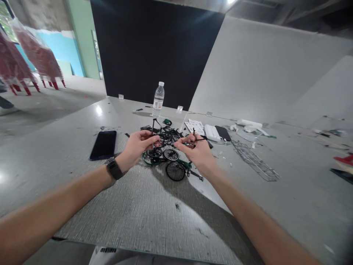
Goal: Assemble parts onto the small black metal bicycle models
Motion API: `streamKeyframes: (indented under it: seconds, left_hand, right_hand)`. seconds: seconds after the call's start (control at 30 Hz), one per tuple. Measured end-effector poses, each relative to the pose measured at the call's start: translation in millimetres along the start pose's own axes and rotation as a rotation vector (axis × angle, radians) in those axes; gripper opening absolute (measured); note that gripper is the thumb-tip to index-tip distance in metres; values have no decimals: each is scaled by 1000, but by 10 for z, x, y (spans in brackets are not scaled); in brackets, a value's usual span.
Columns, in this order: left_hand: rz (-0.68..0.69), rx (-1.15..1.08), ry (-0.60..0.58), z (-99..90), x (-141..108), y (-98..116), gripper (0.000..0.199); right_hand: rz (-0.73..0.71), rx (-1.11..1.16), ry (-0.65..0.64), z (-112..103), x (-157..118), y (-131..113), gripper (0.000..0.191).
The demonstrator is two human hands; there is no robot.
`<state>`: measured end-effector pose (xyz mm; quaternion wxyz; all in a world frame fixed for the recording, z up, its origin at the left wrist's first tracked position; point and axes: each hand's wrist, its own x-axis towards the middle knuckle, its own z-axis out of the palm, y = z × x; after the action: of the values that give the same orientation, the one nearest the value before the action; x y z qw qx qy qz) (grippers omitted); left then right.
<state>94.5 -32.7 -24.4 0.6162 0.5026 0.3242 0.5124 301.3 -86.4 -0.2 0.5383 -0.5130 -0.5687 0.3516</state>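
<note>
My left hand (136,147), with a dark watch on the wrist, pinches a thin black bicycle-model part (153,127) that stands upright between thumb and fingers. My right hand (199,151) is closed on a small black rod-like part (193,131); its ends stick out past the fingers, and its exact kind is unclear. Between and below the hands lie small spoked wheels (175,172) and a green frame piece (184,164) of a model bicycle. Behind them is a pile of thin black parts (171,134), partly hidden by my fingers.
A phone (103,145) lies left on the grey table (124,209). A water bottle (158,99) stands at the back. To the right are printed sheets (194,126), a white power bank (211,133), and a grey parts sprue (255,161). Dark and white panels rise behind.
</note>
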Motion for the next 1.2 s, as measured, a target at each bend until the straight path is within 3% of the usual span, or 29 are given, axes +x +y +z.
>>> streamKeyframes:
  seconds: [0.23,0.6,0.9,1.2]
  left_hand:
    - [-21,-41,130,-59,82,31,13]
    - [-5,-40,124,-53,59,55,11]
    - [14,-1,96,-70,52,55,14]
    - [30,0,82,-89,73,12,21]
  right_hand:
    - [-49,-59,17,-44,40,70,55]
    - [-104,-224,15,-105,73,139,51]
    - [-321,-796,-194,-266,187,413,37]
    - [-319,-857,-319,-283,201,443,33]
